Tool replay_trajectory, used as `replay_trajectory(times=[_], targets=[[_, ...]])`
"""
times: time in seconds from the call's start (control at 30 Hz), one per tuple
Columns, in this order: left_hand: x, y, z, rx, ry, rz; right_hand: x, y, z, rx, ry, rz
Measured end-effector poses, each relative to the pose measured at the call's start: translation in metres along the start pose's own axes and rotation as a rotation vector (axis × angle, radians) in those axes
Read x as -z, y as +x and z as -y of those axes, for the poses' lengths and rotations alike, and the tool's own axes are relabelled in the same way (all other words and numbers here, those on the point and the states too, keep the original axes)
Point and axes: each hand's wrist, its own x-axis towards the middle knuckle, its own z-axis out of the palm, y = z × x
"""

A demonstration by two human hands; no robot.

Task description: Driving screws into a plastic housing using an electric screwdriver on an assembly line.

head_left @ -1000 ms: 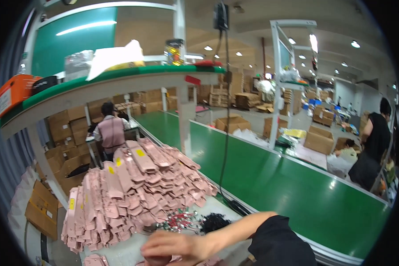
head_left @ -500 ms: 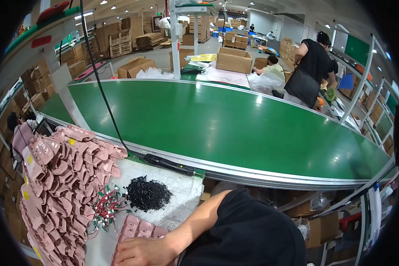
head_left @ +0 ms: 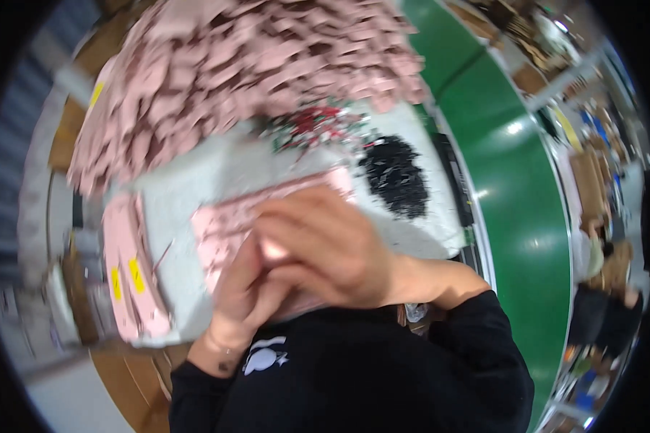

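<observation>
My left hand [head_left: 244, 285] and my right hand [head_left: 332, 249] meet in front of my chest, fingers curled and pressed together. What they hold is blurred and hidden by the fingers. Below them on the white work surface [head_left: 184, 238] lies a pink molded panel [head_left: 224, 216] with rows of recesses, partly covered by my hands. Beyond it lies a tangle of small red, white and green wired parts [head_left: 318, 128]. To its right is a heap of small black pieces [head_left: 396, 177].
A large pile of pink molded parts [head_left: 253, 79] fills the far side. Two pink strips with yellow labels [head_left: 133, 267] lie at left. A dark, blurred tool [head_left: 456, 177] runs along the right edge, beside the green conveyor belt [head_left: 523, 216]. Other people [head_left: 607, 314] are at far right.
The view has swung left and down, toward the work surface. My left hand now shows, and my right hand has lifted off the pink panel to join it.
</observation>
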Motion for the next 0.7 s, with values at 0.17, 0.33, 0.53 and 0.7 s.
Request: replay_trajectory(times=[0.17,0.33,0.53,0.7], targets=[[-0.010,0.003,-0.006,0.010,-0.302,0.055,-0.003,0.005,-0.008,-0.339,0.463,0.031],[-0.010,0.014,-0.009,-0.157,-0.007,-0.029,-0.013,0.001,-0.014,-0.514,0.682,-0.232],[-0.001,0.021,-0.005,-0.485,0.413,-0.079,0.003,-0.002,-0.007,-0.341,0.140,-0.044],[-0.001,0.022,-0.005,-0.530,0.593,-0.030,0.001,0.001,-0.013,-0.465,0.238,0.150]])
